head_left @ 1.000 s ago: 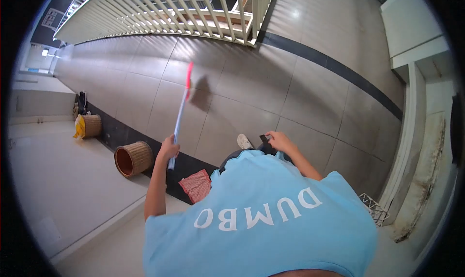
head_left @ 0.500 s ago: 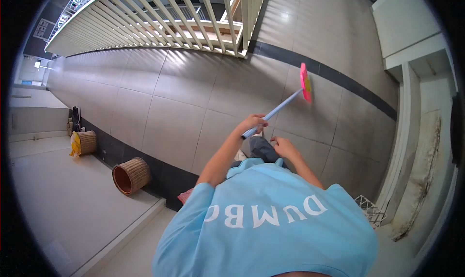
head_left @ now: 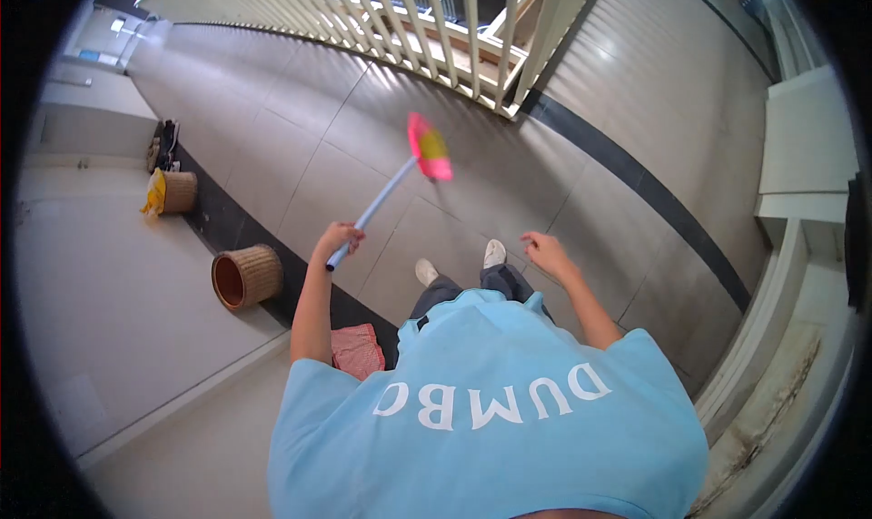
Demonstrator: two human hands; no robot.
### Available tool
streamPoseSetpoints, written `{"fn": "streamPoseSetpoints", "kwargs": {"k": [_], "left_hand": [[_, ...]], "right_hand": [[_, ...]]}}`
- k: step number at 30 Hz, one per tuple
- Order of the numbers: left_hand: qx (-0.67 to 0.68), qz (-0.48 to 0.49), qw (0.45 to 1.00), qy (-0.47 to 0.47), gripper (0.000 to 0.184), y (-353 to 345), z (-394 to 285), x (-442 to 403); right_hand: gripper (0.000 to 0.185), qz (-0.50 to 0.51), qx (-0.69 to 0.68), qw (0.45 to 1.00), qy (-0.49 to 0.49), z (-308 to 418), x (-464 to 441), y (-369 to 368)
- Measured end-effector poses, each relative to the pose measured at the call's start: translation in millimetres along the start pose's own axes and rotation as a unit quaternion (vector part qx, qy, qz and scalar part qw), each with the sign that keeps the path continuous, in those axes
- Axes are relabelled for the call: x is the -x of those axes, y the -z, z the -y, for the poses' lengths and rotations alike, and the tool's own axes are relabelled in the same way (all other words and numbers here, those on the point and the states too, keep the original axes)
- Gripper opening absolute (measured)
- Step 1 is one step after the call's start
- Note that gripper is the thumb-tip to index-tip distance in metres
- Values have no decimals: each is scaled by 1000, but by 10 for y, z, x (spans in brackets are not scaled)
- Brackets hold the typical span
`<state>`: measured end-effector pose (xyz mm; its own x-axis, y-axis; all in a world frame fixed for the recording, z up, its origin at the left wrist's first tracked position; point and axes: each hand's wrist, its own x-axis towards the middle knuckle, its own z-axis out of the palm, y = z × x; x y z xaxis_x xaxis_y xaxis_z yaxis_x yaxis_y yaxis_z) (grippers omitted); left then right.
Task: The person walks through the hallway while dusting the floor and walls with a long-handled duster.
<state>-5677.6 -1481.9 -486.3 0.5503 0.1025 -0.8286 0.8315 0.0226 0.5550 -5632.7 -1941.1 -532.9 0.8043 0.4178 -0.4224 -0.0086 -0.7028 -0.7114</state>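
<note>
My left hand (head_left: pixel 341 239) is closed round a pale blue stick (head_left: pixel 381 199), near its dark lower end. At the stick's far end is a flat pink and yellow head (head_left: pixel 430 149), seen over the tiled floor (head_left: pixel 472 178); whether it touches the tiles I cannot tell. On the right, my right hand (head_left: pixel 547 250) is held in front of the body with loosely bent fingers, apart from the stick, and no object shows in it. Both shoes (head_left: pixel 494 253) stand on the tiles between my hands.
A woven basket (head_left: pixel 248 277) lies on the left, and another with yellow cloth (head_left: pixel 173 192) is behind it. Red-and-white cloth (head_left: pixel 357 351) lies by the dark floor border. Cream railings (head_left: pixel 436 42) stand ahead; a pale ledge (head_left: pixel 772 283) runs along the right.
The stick and its pink head swung right, then back left with my left hand. My right hand no longer shows the dark object seen near it earlier. Both shoes now show.
</note>
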Motion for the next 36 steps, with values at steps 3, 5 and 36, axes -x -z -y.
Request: {"fn": "streamPoseSetpoints", "kwargs": {"k": [3,5,36], "left_hand": [[-110,-69,990,-63,13,65,-25,-331],[-175,-126,971,-107,22,17,108,-421],[-358,-117,924,-64,27,2633,-608,-542]], "right_hand": [[30,-23,35,998,39,348,-274,139],[30,-37,16,999,36,503,-343,130],[29,36,-167,973,-159,2120,-1231,-1628]]}}
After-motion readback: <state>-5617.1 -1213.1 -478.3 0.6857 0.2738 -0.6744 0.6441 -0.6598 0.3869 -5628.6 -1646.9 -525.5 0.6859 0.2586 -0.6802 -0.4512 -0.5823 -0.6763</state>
